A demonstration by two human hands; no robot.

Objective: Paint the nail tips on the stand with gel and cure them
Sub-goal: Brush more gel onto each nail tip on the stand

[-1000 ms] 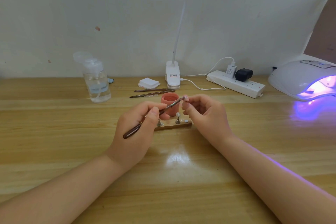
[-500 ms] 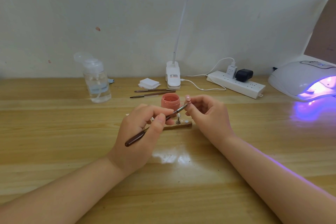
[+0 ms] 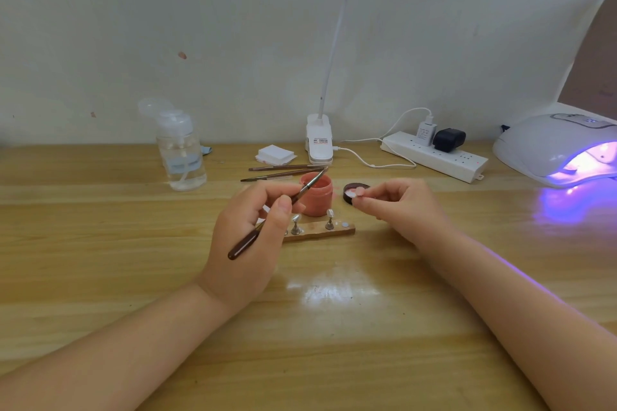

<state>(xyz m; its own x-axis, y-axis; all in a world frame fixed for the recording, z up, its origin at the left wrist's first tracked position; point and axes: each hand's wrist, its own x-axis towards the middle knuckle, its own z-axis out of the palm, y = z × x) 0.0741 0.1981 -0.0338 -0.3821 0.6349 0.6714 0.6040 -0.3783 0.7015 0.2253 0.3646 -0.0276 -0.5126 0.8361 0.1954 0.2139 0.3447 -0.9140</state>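
- Head view: left hand point(image 3: 247, 237) pinches the brush point(image 3: 277, 213), bristles over the pink jar point(image 3: 316, 193).
- Right hand point(image 3: 397, 207) pinches a nail tip point(image 3: 358, 193) right of the jar.
- Stand point(image 3: 320, 231) sits on the surface point(image 3: 100, 243), just near of the jar.
- Lamp point(image 3: 554, 147) glows violet, far right.

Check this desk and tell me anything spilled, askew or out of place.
Nothing is spilled. The gel pot stands open, its dark lid lying beside it, and the curing lamp glows purple with nothing visibly inside. Two spare brushes lie loose behind the pot.
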